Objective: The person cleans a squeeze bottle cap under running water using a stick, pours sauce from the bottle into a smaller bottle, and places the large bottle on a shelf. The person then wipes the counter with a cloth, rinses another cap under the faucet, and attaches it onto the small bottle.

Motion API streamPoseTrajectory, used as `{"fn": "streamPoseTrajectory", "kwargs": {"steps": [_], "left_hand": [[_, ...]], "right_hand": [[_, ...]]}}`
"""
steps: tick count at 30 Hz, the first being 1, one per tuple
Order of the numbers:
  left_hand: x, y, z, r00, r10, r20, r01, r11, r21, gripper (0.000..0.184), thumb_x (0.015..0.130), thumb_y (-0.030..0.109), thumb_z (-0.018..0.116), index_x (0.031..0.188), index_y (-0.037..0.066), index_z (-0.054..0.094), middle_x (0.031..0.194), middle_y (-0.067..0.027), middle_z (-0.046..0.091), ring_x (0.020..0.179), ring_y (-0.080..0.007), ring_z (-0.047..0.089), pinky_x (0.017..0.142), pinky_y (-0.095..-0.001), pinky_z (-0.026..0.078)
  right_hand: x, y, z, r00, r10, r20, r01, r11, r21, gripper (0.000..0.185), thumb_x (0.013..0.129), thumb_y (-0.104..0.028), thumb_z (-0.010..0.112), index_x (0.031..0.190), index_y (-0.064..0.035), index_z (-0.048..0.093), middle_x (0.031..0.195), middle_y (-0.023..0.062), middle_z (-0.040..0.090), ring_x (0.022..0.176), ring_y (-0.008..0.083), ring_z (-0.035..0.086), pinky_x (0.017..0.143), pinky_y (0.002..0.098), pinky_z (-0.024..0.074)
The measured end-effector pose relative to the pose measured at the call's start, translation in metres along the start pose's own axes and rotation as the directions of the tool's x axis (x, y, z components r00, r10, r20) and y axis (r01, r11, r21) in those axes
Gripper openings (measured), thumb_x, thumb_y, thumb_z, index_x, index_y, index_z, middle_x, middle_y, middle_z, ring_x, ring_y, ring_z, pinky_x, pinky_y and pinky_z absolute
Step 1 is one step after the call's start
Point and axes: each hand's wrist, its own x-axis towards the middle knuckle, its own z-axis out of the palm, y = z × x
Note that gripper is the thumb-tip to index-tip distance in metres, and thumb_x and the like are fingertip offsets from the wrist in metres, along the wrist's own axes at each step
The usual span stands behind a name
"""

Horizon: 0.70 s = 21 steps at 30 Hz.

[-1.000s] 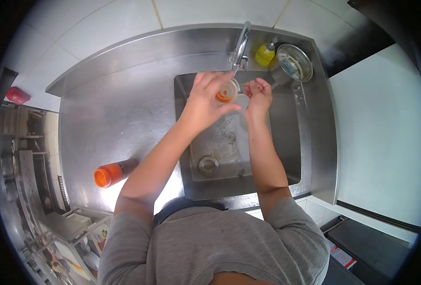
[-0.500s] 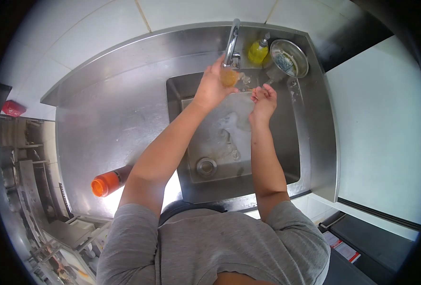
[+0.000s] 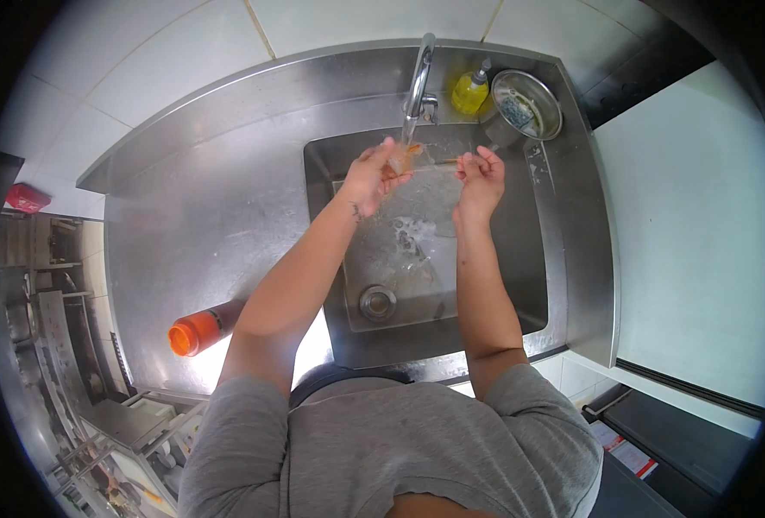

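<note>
My left hand (image 3: 372, 177) is closed round a small amber-orange object (image 3: 406, 158) in the water from the tap (image 3: 420, 82); splashing blurs its shape and I cannot tell its kind. Facing it, my right hand (image 3: 481, 177) pinches the end of a thin brownish stick-like piece (image 3: 450, 161) that points toward the left hand. Whether the piece touches the amber object is hidden by the splash. Both hands are over the back half of the steel sink (image 3: 533, 250), where suds and water lie on the bottom near the drain (image 3: 377, 303).
Behind the sink's right corner stand a yellow soap bottle (image 3: 469, 93) with a pump and a metal bowl (image 3: 558, 121) holding a scrubbing pad. An open orange bottle (image 3: 194, 333) lies on the steel counter (image 3: 201, 216), beside my left forearm.
My left hand has come down and slightly left with the amber object, away from the tap's spout. Water now splashes off it. My right hand has stayed almost in place.
</note>
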Motion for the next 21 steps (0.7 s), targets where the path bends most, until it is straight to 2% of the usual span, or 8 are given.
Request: {"fn": "streamPoseTrajectory", "kwargs": {"steps": [2, 5, 8, 10, 12, 14, 17, 21], "left_hand": [[-0.003, 0.002, -0.015, 0.978, -0.184, 0.099, 0.199, 0.965, -0.171, 0.062, 0.084, 0.029, 0.071, 0.131, 0.004, 0.039, 0.114, -0.0123, 0.056, 0.102, -0.0225, 0.058, 0.089, -0.0307, 0.048], [-0.003, -0.009, -0.026, 0.999, -0.054, -0.001, 0.054, 0.998, -0.024, 0.056, 0.077, 0.019, 0.077, 0.121, 0.002, 0.047, 0.113, -0.0111, 0.055, 0.102, -0.021, 0.056, 0.092, -0.0326, 0.045], [-0.021, -0.009, -0.016, 0.972, 0.23, 0.056, -0.236, 0.953, 0.19, 0.062, 0.071, 0.012, 0.08, 0.123, 0.001, 0.047, 0.114, -0.0085, 0.053, 0.102, -0.02, 0.055, 0.093, -0.0312, 0.044], [-0.027, -0.004, -0.009, 0.934, 0.337, 0.117, -0.357, 0.885, 0.298, 0.064, 0.065, 0.009, 0.081, 0.121, 0.002, 0.051, 0.111, -0.0081, 0.054, 0.103, -0.0208, 0.055, 0.093, -0.0308, 0.043], [-0.031, 0.004, -0.006, 0.883, 0.439, 0.164, -0.46, 0.741, 0.489, 0.064, 0.061, 0.008, 0.083, 0.118, 0.003, 0.055, 0.109, -0.0083, 0.054, 0.104, -0.022, 0.054, 0.093, -0.0308, 0.043], [-0.034, 0.011, -0.006, 0.822, 0.526, 0.217, -0.497, 0.478, 0.724, 0.063, 0.058, 0.01, 0.084, 0.115, 0.004, 0.059, 0.109, -0.0091, 0.054, 0.104, -0.0237, 0.054, 0.093, -0.0313, 0.043], [-0.032, 0.013, -0.009, 0.772, 0.584, 0.252, -0.52, 0.352, 0.778, 0.057, 0.055, 0.012, 0.085, 0.107, 0.006, 0.063, 0.109, -0.0111, 0.054, 0.105, -0.0262, 0.054, 0.093, -0.0333, 0.043], [-0.029, 0.012, -0.011, 0.748, 0.595, 0.293, -0.57, 0.352, 0.742, 0.056, 0.055, 0.013, 0.085, 0.106, 0.006, 0.063, 0.11, -0.0116, 0.055, 0.103, -0.0278, 0.055, 0.091, -0.0349, 0.045]], "right_hand": [[0.001, -0.002, 0.003, 0.998, -0.045, 0.045, 0.046, 0.999, -0.02, 0.029, 0.084, 0.001, 0.064, 0.109, -0.002, 0.051, 0.083, 0.0044, 0.063, 0.072, 0.0106, 0.058, 0.063, 0.0226, 0.046], [-0.001, -0.002, 0.013, 0.982, -0.132, 0.132, 0.144, 0.986, -0.085, 0.028, 0.083, 0.002, 0.064, 0.108, -0.0008, 0.052, 0.084, 0.0045, 0.064, 0.075, 0.0091, 0.058, 0.066, 0.021, 0.0452], [-0.005, -0.005, 0.026, 0.948, -0.22, 0.23, 0.259, 0.953, -0.154, 0.027, 0.083, 0.003, 0.063, 0.108, -0.0012, 0.053, 0.084, 0.0035, 0.063, 0.075, 0.0077, 0.057, 0.069, 0.0201, 0.0445], [-0.01, -0.014, 0.036, 0.919, -0.266, 0.291, 0.315, 0.939, -0.135, 0.026, 0.083, 0.002, 0.064, 0.107, -0.0026, 0.055, 0.082, 0.0021, 0.062, 0.073, 0.0072, 0.054, 0.069, 0.0197, 0.0435], [-0.011, -0.016, 0.042, 0.88, -0.337, 0.335, 0.4, 0.906, -0.139, 0.026, 0.084, 0.002, 0.062, 0.107, -0.0039, 0.055, 0.082, 0.0019, 0.062, 0.073, 0.0075, 0.055, 0.069, 0.0205, 0.0443], [-0.013, -0.019, 0.048, 0.844, -0.378, 0.381, 0.459, 0.876, -0.148, 0.026, 0.084, 0.002, 0.061, 0.108, -0.0053, 0.055, 0.082, 0.002, 0.062, 0.074, 0.0078, 0.056, 0.069, 0.0213, 0.0451], [-0.016, -0.023, 0.052, 0.808, -0.391, 0.44, 0.505, 0.845, -0.176, 0.027, 0.085, 0.002, 0.061, 0.11, -0.0067, 0.055, 0.081, 0.0028, 0.062, 0.074, 0.0087, 0.057, 0.068, 0.0226, 0.0462], [-0.016, -0.021, 0.055, 0.783, -0.395, 0.48, 0.539, 0.816, -0.208, 0.025, 0.086, 0.0, 0.06, 0.11, -0.0066, 0.055, 0.081, 0.0049, 0.063, 0.072, 0.0112, 0.06, 0.066, 0.0246, 0.0483]]}}
